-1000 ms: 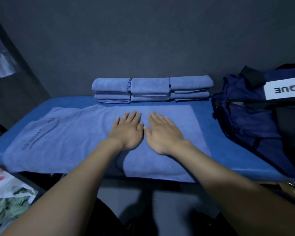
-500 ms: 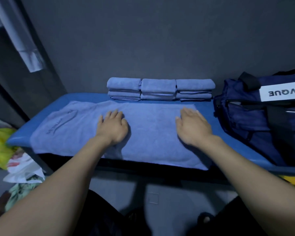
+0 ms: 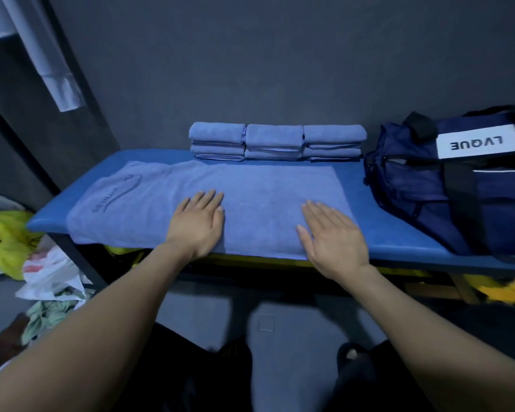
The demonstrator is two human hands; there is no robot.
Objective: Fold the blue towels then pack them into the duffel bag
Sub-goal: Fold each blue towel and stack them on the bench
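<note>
A long blue towel [image 3: 259, 197] lies spread flat along the blue padded bench [image 3: 399, 248], its printed logo end at the left. My left hand [image 3: 198, 223] presses flat on the towel near its middle, fingers straight. Flat on the towel's right part, close to the front edge, lies my right hand [image 3: 332, 236]. Behind the towel, against the wall, three stacks of folded blue towels [image 3: 275, 141] stand side by side. A navy duffel bag [image 3: 446, 179] with a white label sits on the bench's right end.
A dark grey wall runs right behind the bench. On the floor at the left lie plastic bags [image 3: 42, 272] and yellow cloth [image 3: 6, 239]. Yellow items [image 3: 500, 288] show under the bench at the right. My legs stand in front of the bench.
Both hands have slid apart across the towel from its middle, the right hand then drawing back toward the front edge. The view has shifted so the bench's left end shows more.
</note>
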